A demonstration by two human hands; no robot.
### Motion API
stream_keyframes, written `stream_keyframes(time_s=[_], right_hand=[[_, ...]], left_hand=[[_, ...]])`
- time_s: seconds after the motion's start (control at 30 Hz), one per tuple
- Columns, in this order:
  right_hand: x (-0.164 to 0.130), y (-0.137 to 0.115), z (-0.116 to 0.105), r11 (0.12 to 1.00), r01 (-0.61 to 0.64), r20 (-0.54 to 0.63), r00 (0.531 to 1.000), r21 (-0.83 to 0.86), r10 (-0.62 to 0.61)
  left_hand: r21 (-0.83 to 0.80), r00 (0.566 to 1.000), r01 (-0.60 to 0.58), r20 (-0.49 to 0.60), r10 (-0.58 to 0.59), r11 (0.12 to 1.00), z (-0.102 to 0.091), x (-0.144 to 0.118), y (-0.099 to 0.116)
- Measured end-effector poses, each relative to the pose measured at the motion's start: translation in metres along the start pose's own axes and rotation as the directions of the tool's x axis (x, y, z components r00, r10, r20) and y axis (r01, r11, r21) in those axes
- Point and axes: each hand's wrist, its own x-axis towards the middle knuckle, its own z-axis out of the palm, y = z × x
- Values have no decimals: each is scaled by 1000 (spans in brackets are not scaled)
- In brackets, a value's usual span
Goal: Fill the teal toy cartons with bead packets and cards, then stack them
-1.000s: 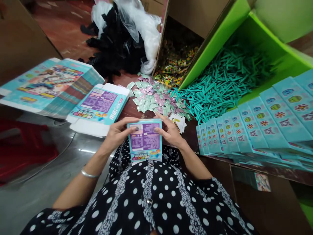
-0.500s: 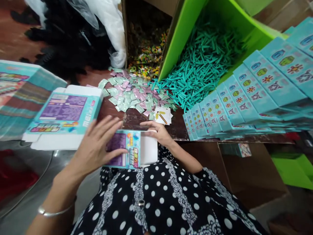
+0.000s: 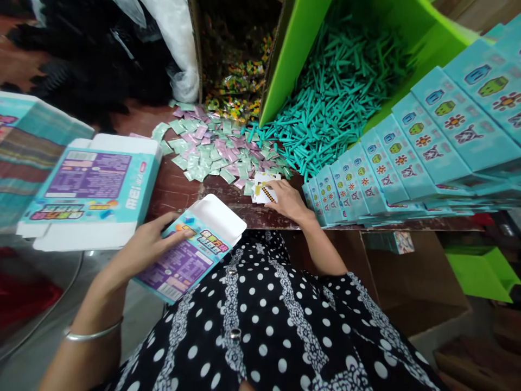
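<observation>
My left hand (image 3: pixel 157 241) grips a blue and purple printed carton (image 3: pixel 185 260) by its edge, thumb across the front. The carton tilts in front of my body, with a white flap (image 3: pixel 220 214) sticking out at its upper right end. At the table edge, my right hand (image 3: pixel 287 201) has its fingertips on a small stack of white cards (image 3: pixel 262 191); a pickaxe picture shows on the top one. Whether the fingers pinch the cards or only rest on them is partly hidden. Green and pink sachets (image 3: pixel 220 146) lie scattered just behind the cards.
Flattened cartons (image 3: pixel 93 179) are stacked at the left. Turquoise sticks (image 3: pixel 325 108) spill from a green bin (image 3: pixel 295 60). Beside it, a cardboard box (image 3: pixel 197 54) holds small colourful wrapped pieces (image 3: pixel 236 92). Rows of light-blue boxes (image 3: pixel 407 157) line the right side.
My right hand has left the carton and moved right onto the cards. The carton, now in my left hand alone, has turned so its flap end points up and right.
</observation>
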Motion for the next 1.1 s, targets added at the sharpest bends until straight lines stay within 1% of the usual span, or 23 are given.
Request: stream_keyframes(time_s=[0.1,0.27,0.3,0.33,0.37,0.4,0.43,0.47,0.5,0.53,0.57,0.6,0.63,0.67,0.73,0.77,0.8,0.87,0.9,0.93,1.0,1.07,1.1], right_hand=[[-1,0,-2,997,-18,2,1000,71,18],[3,13,-10,963,-43,20,999,267,39],[4,15,-12,958,-63,-21,997,279,72],[6,15,-15,955,-81,-106,988,287,116],[8,14,-18,948,-90,-231,959,306,166],[10,11,-22,933,-81,-370,903,350,218],[12,5,-26,906,-46,-479,837,421,265],[14,-3,-29,861,12,-530,793,508,301],[17,-13,-32,800,73,-520,794,596,315],[19,-25,-34,731,115,-466,833,673,297],[22,-38,-34,670,129,-384,889,731,248],[26,-51,-32,629,122,-293,940,768,176],[30,-64,-29,611,109,-212,972,785,99],[35,-75,-24,610,98,-144,989,786,25],[49,-91,-14,647,91,-26,994,757,-109],[58,-95,-11,684,91,17,989,723,-149],[69,-97,-8,739,91,37,987,668,-155],[93,-94,-5,882,60,19,997,467,-78],[105,-92,-3,945,16,6,1000,326,-19],[117,-89,-1,984,-36,12,999,174,34],[137,-86,5,993,-94,108,989,-68,101],[150,-85,12,982,-94,206,970,-164,127],[154,-86,16,981,-88,222,967,-173,126]], left_hand=[[-6,999,49,24,-49,999,-4,-1,0],[20,981,162,105,-163,987,-11,2,12],[34,977,183,101,-186,982,-11,3,14],[47,976,198,87,-201,979,-11,5,16],[59,976,204,61,-208,977,-11,6,17],[70,977,206,36,-209,976,-10,8,19],[75,978,204,16,-206,976,-9,11,19],[72,979,202,3,-202,977,-8,13,20],[63,980,200,-5,-201,978,-7,15,21],[51,980,201,-4,-201,978,-6,17,22],[35,980,199,0,-199,979,-5,20,23],[18,981,193,5,-193,981,-4,22,24],[0,983,183,8,-183,983,-4,23,26],[-18,985,172,9,-172,985,-3,25,27],[-51,989,148,5,-148,988,-3,27,29],[-60,990,144,1,-144,988,-2,28,29],[-61,989,148,-3,-149,987,-2,28,29],[-41,985,175,-3,-175,984,-1,30,27],[-25,982,188,-2,-189,982,-1,31,25],[-10,980,199,3,-199,980,0,33,24],[18,978,207,14,-207,978,1,36,21],[44,976,218,16,-219,975,1,40,18],[61,973,228,15,-230,972,1,41,16]])
